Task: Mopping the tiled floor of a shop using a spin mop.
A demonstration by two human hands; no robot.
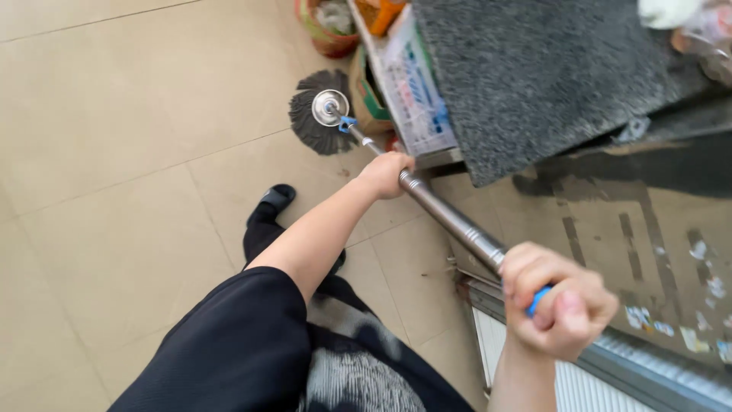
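While gripped in both fists, mop [450, 219] slanting down across tiled floor [114, 152] toward shelf foot.

Largest first: grey mat [534, 76] overhanging at upper right, with crate [415, 91] and basket [328, 27] beside it. Steel pole held two-handed for leverage, likely: right hand [560, 301] closed tight round blue grip at top end, left hand [387, 174] wrapped lower down to steer. Dark round mophead [320, 114] flat on tile, just beside crate, under shiny disc. Black shoe [276, 198] planted behind, well apart from mophead.

Beige tiled floor [114, 152], a grey speckled mat [534, 76] over a cluttered shelf [415, 99], evenly lit.
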